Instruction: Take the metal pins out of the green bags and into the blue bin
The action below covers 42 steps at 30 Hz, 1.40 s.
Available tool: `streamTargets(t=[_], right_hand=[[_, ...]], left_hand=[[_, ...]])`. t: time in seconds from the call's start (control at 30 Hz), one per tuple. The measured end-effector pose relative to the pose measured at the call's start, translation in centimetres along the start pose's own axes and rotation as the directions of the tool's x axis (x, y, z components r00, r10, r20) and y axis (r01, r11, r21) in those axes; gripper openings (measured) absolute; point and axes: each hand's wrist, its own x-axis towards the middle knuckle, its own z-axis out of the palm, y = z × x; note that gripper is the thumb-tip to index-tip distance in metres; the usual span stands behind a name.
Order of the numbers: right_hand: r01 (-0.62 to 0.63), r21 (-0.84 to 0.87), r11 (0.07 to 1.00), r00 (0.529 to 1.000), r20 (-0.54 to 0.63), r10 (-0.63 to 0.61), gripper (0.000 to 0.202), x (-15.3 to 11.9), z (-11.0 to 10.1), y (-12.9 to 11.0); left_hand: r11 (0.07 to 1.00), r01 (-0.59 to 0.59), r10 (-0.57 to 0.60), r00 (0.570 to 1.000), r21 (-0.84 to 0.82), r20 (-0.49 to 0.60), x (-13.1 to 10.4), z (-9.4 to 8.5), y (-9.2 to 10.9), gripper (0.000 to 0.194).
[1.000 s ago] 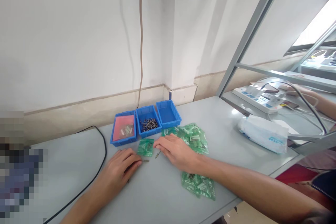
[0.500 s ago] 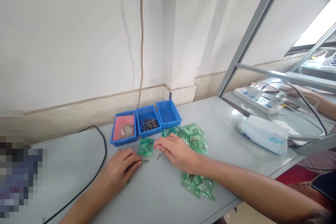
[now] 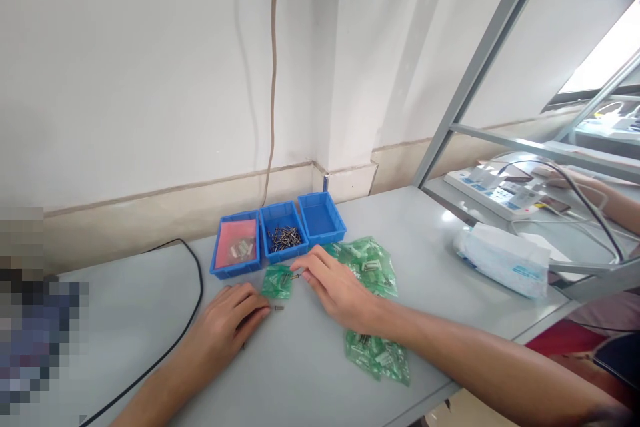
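My right hand [image 3: 333, 283] is closed, with a small metal screw [image 3: 296, 275] at its fingertips. That screw points left, at the right edge of a small green plastic bag [image 3: 276, 282] lying on the table. My left hand [image 3: 227, 320] rests on the table, fingers pressed together, and another screw [image 3: 279, 307] sticks out from its fingertips. Part of a further metal piece shows under the left hand. Behind the hands a blue bin [image 3: 284, 250] holds many loose screws.
Another blue bin [image 3: 235, 273] holds a pink bag and small light pieces. A third blue bin [image 3: 321, 217] stands right of it. Filled green bags [image 3: 373, 267] lie around my right forearm. A black cable [image 3: 193, 313] runs at left; a white packet [image 3: 505, 257] lies right, near another person's arm.
My right hand has moved slightly up and left. The screw in it has swung from pointing down to lying by the green bag's edge. My left hand has stayed put.
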Motion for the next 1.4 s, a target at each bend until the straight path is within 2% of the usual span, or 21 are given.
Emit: streamTargets(t=[0.3, 0.67, 1.27, 1.4], right_hand=[[0.047, 0.012, 0.999, 0.999, -0.012, -0.047, 0.024, -0.11, 0.08, 0.12], [0.014, 0.026, 1.0, 0.999, -0.048, -0.013, 0.024, -0.06, -0.24, -0.28], [-0.003, 0.014, 1.0, 1.0, 0.003, 0.003, 0.025, -0.06, 0.17, -0.08], [0.031, -0.013, 0.999, 0.998, 0.062, -0.03, 0.025, -0.21, 0.54, 0.33]], left_hand=[[1.0, 0.002, -0.002, 1.0, -0.007, 0.0, -0.1, 0.21, -0.24, 0.017], [1.0, -0.004, 0.004, 1.0, -0.003, -0.004, 0.09, 0.06, -0.04, 0.018], [1.0, 0.008, -0.008, 1.0, -0.001, 0.013, -0.18, 0.16, -0.21, 0.017], [1.0, 0.007, -0.007, 1.0, 0.001, 0.011, -0.18, 0.18, -0.29, 0.017]])
